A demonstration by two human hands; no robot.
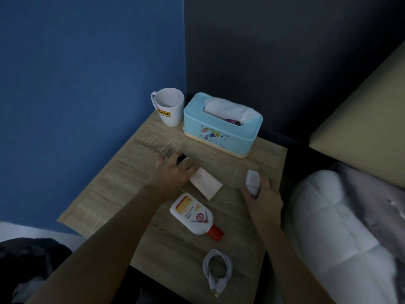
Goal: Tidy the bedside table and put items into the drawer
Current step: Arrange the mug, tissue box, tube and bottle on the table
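Two bare hands are working over the light wood-grain bedside table top [105, 189], which is standing in a corner between a blue wall [87, 84] and a dark grey wall [285, 62].

The left hand [173, 172] is lying palm down near the middle of the table top, fingers curled over a small dark object [181, 157]; that object is mostly hidden, so its kind and whether it is being gripped cannot be told. The heel of this hand is overlapping one end of a flat cream-white tube [207, 186], which is lying on the table.

The right hand [263, 194] is closing around a small white plug-shaped charger [252, 181] near the right edge of the table top, with thumb and fingers wrapping its sides.

A white plastic bottle with a red cap and a yellow-and-red label [192, 213] is lying on its side nearer the front, just in front of the tube. A coiled white cable [217, 268] is lying near the front edge.

At the back, a white ceramic mug with a yellow logo [168, 110] is standing upright just beside a light-blue plastic tissue box with a cartoon print [221, 128], from which a white tissue is protruding.

A white quilted duvet [328, 227] is lying to the right of the table. No drawer is showing.
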